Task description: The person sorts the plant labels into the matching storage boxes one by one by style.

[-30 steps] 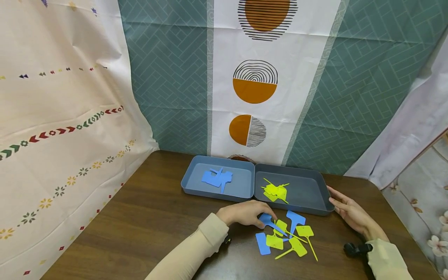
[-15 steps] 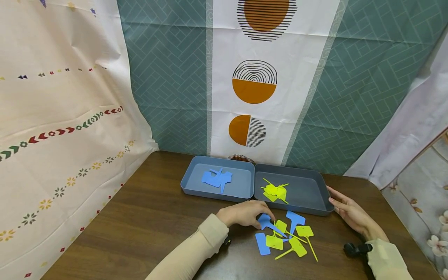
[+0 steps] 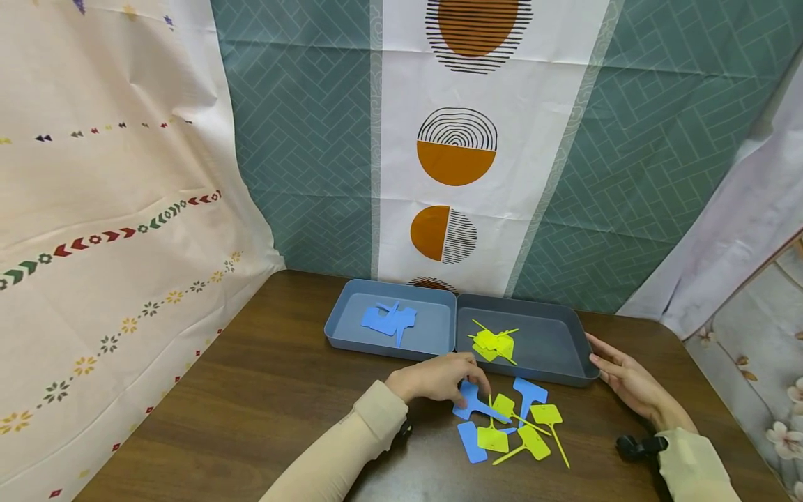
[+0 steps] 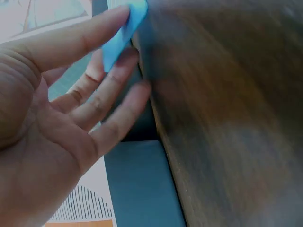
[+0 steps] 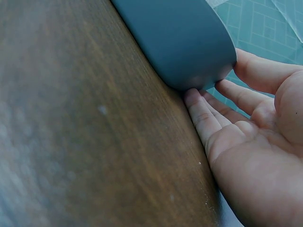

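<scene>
My left hand (image 3: 442, 378) pinches a blue T-shaped plant label (image 3: 472, 401) by its wide head, its stem pointing to the right. In the left wrist view the thumb and fingers hold this label (image 4: 135, 16) near the top. Below it lies another blue label (image 3: 472, 444); a further blue one (image 3: 530, 392) is to the right. Several yellow plant labels (image 3: 493, 439) overlap in the same loose group. My right hand (image 3: 636, 387) rests its extended fingers against the end of the dark grey tray (image 3: 555, 338); the right wrist view shows the fingertips at that tray's rounded corner (image 5: 189, 52).
Left of the dark tray and against it stands a blue-grey tray (image 3: 348, 328) with blue labels (image 3: 390, 319) inside. The dark tray holds a small heap of yellow labels (image 3: 493, 344). Both trays stand on the wooden table (image 3: 263, 376), in front of a patterned curtain (image 3: 314, 174).
The left hand has shifted slightly left, drawing the blue label away from the group. The blue label below it has turned a little. The right hand stays at the tray.
</scene>
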{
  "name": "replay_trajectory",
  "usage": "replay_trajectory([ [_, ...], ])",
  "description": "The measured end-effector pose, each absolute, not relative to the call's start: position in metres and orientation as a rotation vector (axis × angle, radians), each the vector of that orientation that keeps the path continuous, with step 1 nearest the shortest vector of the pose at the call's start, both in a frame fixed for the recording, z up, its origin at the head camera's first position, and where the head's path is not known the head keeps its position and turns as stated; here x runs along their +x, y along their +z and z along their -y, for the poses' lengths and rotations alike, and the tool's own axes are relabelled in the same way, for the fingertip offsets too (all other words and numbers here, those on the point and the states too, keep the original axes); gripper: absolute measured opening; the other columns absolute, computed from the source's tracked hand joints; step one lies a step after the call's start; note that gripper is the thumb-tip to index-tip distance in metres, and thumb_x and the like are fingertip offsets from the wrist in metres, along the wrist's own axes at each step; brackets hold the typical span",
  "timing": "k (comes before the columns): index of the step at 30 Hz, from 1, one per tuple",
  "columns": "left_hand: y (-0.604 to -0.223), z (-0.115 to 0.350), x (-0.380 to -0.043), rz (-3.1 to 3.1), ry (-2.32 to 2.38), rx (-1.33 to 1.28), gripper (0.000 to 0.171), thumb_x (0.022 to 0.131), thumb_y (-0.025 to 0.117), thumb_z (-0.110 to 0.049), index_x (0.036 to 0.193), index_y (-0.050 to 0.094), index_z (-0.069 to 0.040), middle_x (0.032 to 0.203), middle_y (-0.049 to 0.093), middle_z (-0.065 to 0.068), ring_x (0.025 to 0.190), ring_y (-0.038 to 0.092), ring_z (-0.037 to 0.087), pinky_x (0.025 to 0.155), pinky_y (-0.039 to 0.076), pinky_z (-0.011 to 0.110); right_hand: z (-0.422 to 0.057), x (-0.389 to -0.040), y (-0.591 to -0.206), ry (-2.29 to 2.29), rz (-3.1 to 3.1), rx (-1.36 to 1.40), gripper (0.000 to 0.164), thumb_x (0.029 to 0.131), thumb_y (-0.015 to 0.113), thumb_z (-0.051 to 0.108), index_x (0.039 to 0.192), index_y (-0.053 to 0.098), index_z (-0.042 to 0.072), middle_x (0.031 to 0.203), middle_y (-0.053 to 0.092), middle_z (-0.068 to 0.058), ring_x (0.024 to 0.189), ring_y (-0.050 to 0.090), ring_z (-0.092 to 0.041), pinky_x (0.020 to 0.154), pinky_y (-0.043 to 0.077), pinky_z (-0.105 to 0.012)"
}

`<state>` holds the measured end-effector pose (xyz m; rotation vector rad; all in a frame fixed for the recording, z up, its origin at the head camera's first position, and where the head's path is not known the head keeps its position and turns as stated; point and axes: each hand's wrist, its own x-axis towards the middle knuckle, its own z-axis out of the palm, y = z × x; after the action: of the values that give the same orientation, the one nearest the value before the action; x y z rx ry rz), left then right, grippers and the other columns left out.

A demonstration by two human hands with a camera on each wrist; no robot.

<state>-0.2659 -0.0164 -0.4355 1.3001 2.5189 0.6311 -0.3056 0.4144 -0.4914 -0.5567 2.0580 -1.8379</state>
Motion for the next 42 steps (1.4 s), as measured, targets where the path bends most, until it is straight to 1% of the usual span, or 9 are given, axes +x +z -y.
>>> replay_trajectory([
  [8,-0.431,0.020,-0.275,-2.455,0.920,1.252,0.028,0.094,0.076,-0.004,0.121,0.075,-0.011,0.104,0.060,-0.006,0.095,0.054,0.006,0.085,0.049,0.016,-0.414,-0.305,-0.491,-1.843,-2.059,-0.544,0.063,0.115,0.036,0.013,0.167,0.000,0.005,0.174,-0.003,-0.006,0.129,0.040,0.019,0.098,0.039,-0.008],
  [15,-0.421,0.027,-0.279,-2.319,1.186,1.138,0.028,0.095,0.073,0.001,0.123,0.072,-0.003,0.104,0.063,-0.001,0.091,0.058,0.010,0.080,0.052,0.021,-0.414,-0.305,-0.491,-1.868,-2.035,-0.575,0.063,0.115,0.036,0.011,0.166,0.000,0.003,0.170,0.014,0.004,0.132,0.042,0.016,0.100,0.039,-0.008],
  [18,-0.418,0.030,-0.280,-2.308,1.221,1.109,0.028,0.096,0.073,0.000,0.124,0.071,-0.003,0.105,0.064,-0.003,0.091,0.061,0.009,0.080,0.055,0.022,-0.414,-0.305,-0.491,-1.877,-2.025,-0.587,0.063,0.115,0.035,0.010,0.166,0.000,0.002,0.166,0.020,0.008,0.132,0.042,0.016,0.101,0.040,-0.009],
  [20,-0.416,0.033,-0.281,-2.298,1.249,1.078,0.027,0.097,0.072,-0.001,0.124,0.071,-0.002,0.106,0.065,-0.002,0.089,0.064,0.009,0.080,0.058,0.028,-0.414,-0.305,-0.491,-1.874,-2.026,-0.590,0.063,0.115,0.035,0.011,0.166,0.000,0.002,0.165,0.021,0.009,0.132,0.042,0.016,0.101,0.039,-0.009],
  [25,-0.406,0.042,-0.283,-2.297,1.339,1.001,0.025,0.099,0.070,-0.003,0.124,0.071,-0.003,0.109,0.066,0.000,0.081,0.068,0.012,0.075,0.062,0.043,-0.414,-0.306,-0.492,-1.850,-2.048,-0.578,0.063,0.115,0.036,0.012,0.166,0.000,0.003,0.170,0.014,0.004,0.131,0.040,0.018,0.100,0.039,-0.008],
  [31,-0.399,0.053,-0.287,-2.345,1.388,0.982,0.023,0.100,0.069,-0.006,0.123,0.072,-0.006,0.112,0.068,0.001,0.082,0.070,0.014,0.078,0.061,0.048,-0.416,-0.305,-0.491,-1.852,-2.049,-0.572,0.063,0.115,0.036,0.012,0.166,0.000,0.003,0.170,0.012,0.003,0.131,0.040,0.018,0.099,0.038,-0.008],
  [35,-0.396,0.061,-0.291,-2.378,1.407,0.990,0.021,0.101,0.068,-0.008,0.122,0.075,-0.010,0.117,0.070,0.002,0.085,0.071,0.012,0.078,0.062,0.040,-0.417,-0.304,-0.490,-1.849,-2.053,-0.566,0.063,0.115,0.036,0.012,0.166,0.000,0.004,0.171,0.011,0.001,0.130,0.040,0.019,0.099,0.038,-0.008],
  [39,-0.392,0.074,-0.295,-2.418,1.438,0.994,0.023,0.102,0.067,-0.007,0.124,0.075,-0.005,0.125,0.071,0.009,0.087,0.071,0.015,0.076,0.061,0.032,-0.416,-0.304,-0.490,-1.829,-2.072,-0.546,0.063,0.115,0.036,0.014,0.167,0.001,0.006,0.173,0.003,-0.003,0.129,0.039,0.020,0.097,0.038,-0.009],
  [42,-0.391,0.083,-0.299,-2.444,1.451,0.977,0.025,0.101,0.068,-0.007,0.125,0.074,-0.004,0.128,0.070,0.009,0.091,0.072,0.016,0.076,0.060,0.032,-0.415,-0.305,-0.490,-1.826,-2.074,-0.537,0.064,0.115,0.036,0.015,0.167,0.000,0.006,0.173,0.002,-0.004,0.129,0.039,0.020,0.097,0.038,-0.009],
])
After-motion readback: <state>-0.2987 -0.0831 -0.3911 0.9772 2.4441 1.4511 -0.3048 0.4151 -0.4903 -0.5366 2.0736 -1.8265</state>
